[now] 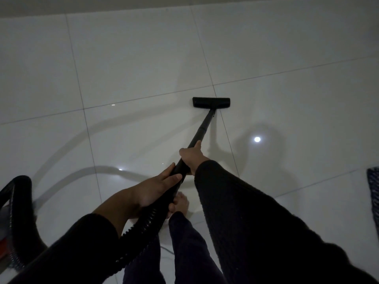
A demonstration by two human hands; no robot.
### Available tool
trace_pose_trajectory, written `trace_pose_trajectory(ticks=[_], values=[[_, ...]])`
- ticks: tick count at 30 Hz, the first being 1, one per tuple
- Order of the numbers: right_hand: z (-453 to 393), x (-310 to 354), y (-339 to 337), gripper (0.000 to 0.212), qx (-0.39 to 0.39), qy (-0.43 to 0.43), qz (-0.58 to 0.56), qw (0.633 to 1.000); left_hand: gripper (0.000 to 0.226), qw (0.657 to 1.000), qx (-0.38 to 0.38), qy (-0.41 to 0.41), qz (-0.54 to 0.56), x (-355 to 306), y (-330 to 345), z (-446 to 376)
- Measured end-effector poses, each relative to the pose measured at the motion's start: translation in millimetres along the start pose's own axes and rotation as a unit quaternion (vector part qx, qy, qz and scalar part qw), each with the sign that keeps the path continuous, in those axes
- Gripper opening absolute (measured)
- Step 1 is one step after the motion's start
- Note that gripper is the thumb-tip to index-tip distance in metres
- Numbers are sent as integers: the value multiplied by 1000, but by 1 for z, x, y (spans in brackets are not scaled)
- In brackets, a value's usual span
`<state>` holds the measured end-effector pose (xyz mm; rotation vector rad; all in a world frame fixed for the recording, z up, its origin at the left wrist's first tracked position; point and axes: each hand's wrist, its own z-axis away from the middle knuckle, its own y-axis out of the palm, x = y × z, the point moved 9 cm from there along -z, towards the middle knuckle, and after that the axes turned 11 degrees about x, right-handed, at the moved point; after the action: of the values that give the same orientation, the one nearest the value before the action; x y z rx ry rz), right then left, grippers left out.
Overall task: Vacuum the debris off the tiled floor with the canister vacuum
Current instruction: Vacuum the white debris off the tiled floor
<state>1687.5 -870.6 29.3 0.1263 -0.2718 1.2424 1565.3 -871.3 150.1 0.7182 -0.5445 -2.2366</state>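
Note:
A black vacuum wand (202, 130) slants up and away from me to a flat black floor nozzle (211, 102) resting on the glossy white tiled floor (133, 64), beside a grout crossing. My right hand (191, 155) is shut around the wand's middle. My left hand (158, 189) grips the wand's lower end, where the ribbed black hose (143, 228) joins. The hose loops back to the canister vacuum (8, 218) at the left edge, grey with an orange part, mostly cut off. No debris shows in this dim light.
A dark patterned mat (373, 193) lies at the right edge. My bare foot (181, 202) and dark trouser legs are directly below the hands. A wall base runs along the top. Ceiling light reflections glare on the tiles right of the wand.

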Motion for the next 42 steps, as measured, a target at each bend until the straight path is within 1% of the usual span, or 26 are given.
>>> trace_pose_trajectory(ticks=[9,12,15,16,18,21,26,32,38,42], values=[[15,-61,35,95,-12,2,-58,998,66,998,25,-26,-48,59,-5,22],[24,-86,54,86,-17,-9,-50,999,65,997,40,-40,-59,89,-10,34],[37,-113,73,75,-43,-28,-53,997,64,995,52,-50,-74,121,-16,51],[42,-123,82,77,-41,-22,-66,997,64,994,57,-53,-79,132,-18,57],[49,-143,104,87,-39,-3,-109,993,64,992,66,-61,-89,153,-25,71],[56,-162,138,90,-33,1,-120,992,65,990,68,-65,-103,179,-37,94],[69,-182,199,92,-25,5,-109,994,65,991,52,-58,-108,214,-62,140],[79,-172,269,91,-1,-4,-50,999,65,999,15,-19,-43,239,-97,192],[87,-157,344,89,49,-21,17,998,56,999,-11,42,14,265,-128,237],[90,-153,398,89,90,-27,72,993,60,994,-48,76,58,289,-155,264]])
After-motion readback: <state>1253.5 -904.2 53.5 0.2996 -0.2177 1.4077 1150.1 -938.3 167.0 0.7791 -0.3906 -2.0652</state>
